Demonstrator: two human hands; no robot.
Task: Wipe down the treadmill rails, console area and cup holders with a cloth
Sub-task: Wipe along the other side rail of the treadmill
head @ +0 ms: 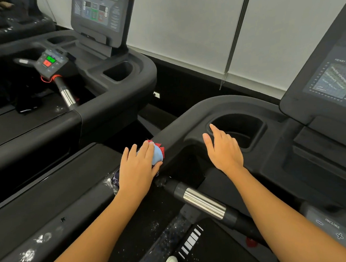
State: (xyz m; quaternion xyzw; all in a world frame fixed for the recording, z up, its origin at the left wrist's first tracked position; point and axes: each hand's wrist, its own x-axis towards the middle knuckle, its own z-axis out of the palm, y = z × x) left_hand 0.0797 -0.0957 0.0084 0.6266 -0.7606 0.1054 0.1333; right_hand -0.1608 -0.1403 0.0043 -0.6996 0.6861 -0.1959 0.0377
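The left hand [137, 170] presses a bunched cloth [156, 154] flat-palmed on the left rail [168, 135]. The right hand [223, 149] rests open by the cup holder [247, 129]. The cloth looks soft and light; best bunched under the palm.

Left hand [137, 170] lies flat w/ fingers spread, pressing a bunched light-blue and red cloth [157, 154] onto the matte black left side rail [174, 134] of the treadmill. Right hand [223, 149] is palm-down, fingers loose, just right of the rail at the rim of the deep black cup holder [247, 129]. A chrome-banded black grip bar [203, 203] angles below the rail. White dusty smudges [28, 254] mark the rail's lower stretch.
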